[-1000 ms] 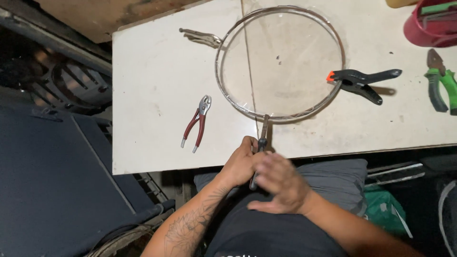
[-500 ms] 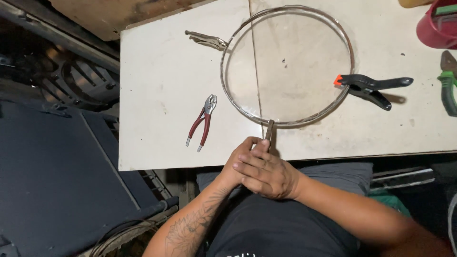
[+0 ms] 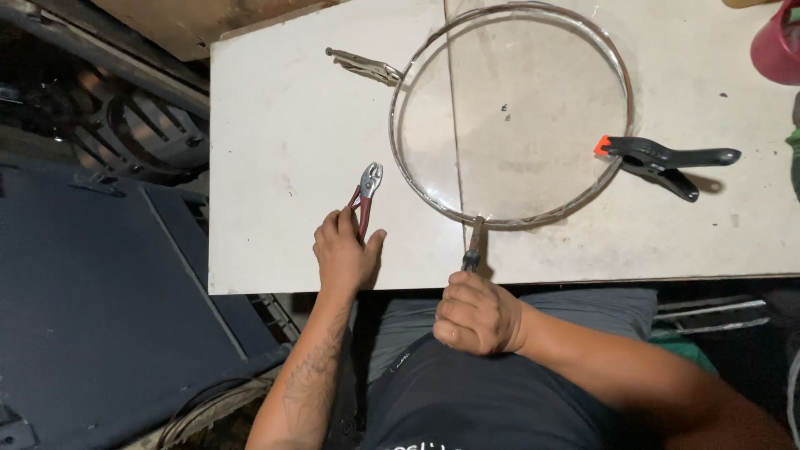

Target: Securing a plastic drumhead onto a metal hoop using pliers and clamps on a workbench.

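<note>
My left hand rests on the red-handled pliers near the front edge of the white table, fingers closing round the handles, though the pliers still lie flat and unlifted. My right hand is fisted tight round the handle of a gripping tool at the front edge, whose nose bites the nearest point of the big wire ring. The ring lies flat in the middle of the table, already pinned by locking pliers on its far left side and a black spring clamp on its right. So I judge the hoop formed and held; the work at the front joint is left.
</note>
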